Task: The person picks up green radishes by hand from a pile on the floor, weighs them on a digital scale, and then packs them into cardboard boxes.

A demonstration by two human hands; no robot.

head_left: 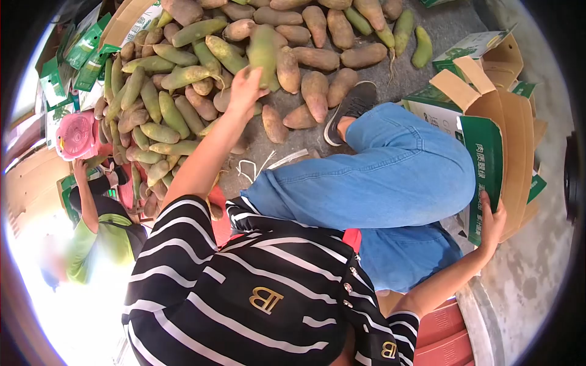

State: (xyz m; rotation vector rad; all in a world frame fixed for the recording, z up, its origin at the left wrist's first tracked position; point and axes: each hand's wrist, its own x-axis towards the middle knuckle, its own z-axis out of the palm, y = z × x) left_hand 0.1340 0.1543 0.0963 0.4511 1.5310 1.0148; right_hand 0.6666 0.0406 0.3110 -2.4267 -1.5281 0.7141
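Above the near right side of the heap [174, 114]: your left hand [243, 91] has its grip closed around the lower end of a green radish [262, 53], which is blurred.
Radish handling: it seems rather heavy for its size, stiff and firm, maybe a little slippery where the skin is smooth; a hard knock could bruise or crack it.
Best hold: I think you should take it around the thick middle, with the palm under the weight, and not by the thin tip.
Carton [480, 174]: at the right side of the floor [372, 68], your right hand [492, 221] is closed on its near side wall; the cardboard looks light and bendable, so the corner is probably the stiffer place.
Materials: printed green face, plain brown flaps, straight folded edges.
Roots on the floor: long and rounded, some green, some reddish-brown [316, 94], with dull, earthy skins; one has thin hairy rootlets [392, 64].
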